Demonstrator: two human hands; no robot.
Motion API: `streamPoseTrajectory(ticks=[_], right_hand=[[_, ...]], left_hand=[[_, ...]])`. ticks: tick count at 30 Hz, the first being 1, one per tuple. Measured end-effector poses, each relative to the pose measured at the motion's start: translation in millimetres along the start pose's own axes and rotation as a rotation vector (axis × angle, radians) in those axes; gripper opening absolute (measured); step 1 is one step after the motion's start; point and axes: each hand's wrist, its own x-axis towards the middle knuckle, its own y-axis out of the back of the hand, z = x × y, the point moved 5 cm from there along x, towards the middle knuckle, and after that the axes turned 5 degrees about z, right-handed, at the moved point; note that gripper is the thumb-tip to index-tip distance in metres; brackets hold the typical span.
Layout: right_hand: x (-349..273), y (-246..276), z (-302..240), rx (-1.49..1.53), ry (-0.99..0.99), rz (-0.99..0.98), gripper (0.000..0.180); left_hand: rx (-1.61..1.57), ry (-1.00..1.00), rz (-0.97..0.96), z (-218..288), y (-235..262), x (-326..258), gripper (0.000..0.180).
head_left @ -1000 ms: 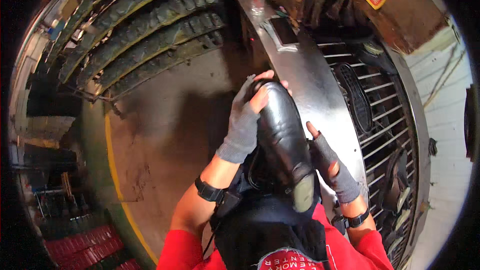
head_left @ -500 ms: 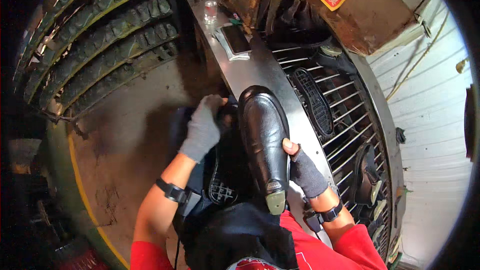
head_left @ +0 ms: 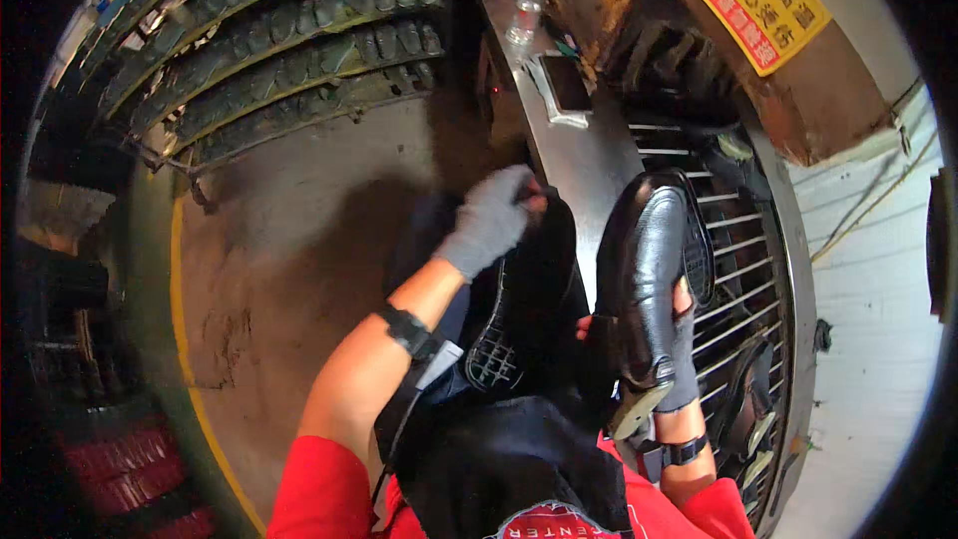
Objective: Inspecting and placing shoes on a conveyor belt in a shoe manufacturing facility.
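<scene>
A glossy black leather shoe upper (head_left: 654, 279) on a greenish shoe last (head_left: 639, 409) is gripped by my right hand (head_left: 685, 354). Fingers wrap around underneath, partly hidden, and hold it tilted over the edge of the metal bench. A black shoe sole (head_left: 494, 354) with a grid-patterned heel lies over my lap, much of it lost in dark shadow. At its far end is my left hand (head_left: 499, 215) in a grey glove, with bare fingertips closed on the sole's edge.
A metal bench (head_left: 569, 155) carries a phone (head_left: 569, 83) on a cloth and a glass bottle (head_left: 524, 20). Beyond it, a rod rack (head_left: 733, 220) bears soles and shoes beside a brown housing (head_left: 828, 110) with a yellow warning sign (head_left: 755, 0). Shoe racks (head_left: 289, 40) stand at far left.
My right hand has moved the upper rightward and rolled it onto its side, its fingers now further under. My left hand stays at the sole's far end. The whole view has shifted.
</scene>
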Motion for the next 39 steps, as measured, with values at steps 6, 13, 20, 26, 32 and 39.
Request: streamPoseTrajectory(ticks=[6, 13, 20, 26, 32, 39], right_hand=[[-1, 45, 2, 0.075, -0.069, 0.083, 0.115], [11, 35, 3, 0.001, -0.014, 0.006, 0.110], [38, -7, 39, 0.137, -0.152, -0.173, 0.115], [34, -29, 48, 0.050, -0.062, -0.105, 0.077], [36, 0, 30, -0.005, 0.028, -0.081, 0.085], [15, -24, 29, 0.178, -0.113, -0.220, 0.110]], left_hand=[[-1.257, 0.338, -0.323, 2, 76, -32, 0.059], [-1.323, 0.438, -0.362, 24, 67, -49, 0.083], [-1.081, 0.130, -0.097, 59, 106, -21, 0.063], [-1.077, 0.189, -0.204, 31, 92, -28, 0.088], [-1.075, 0.062, -0.300, 63, 88, -24, 0.092], [-1.058, 0.009, -0.245, 52, 105, -10, 0.088]])
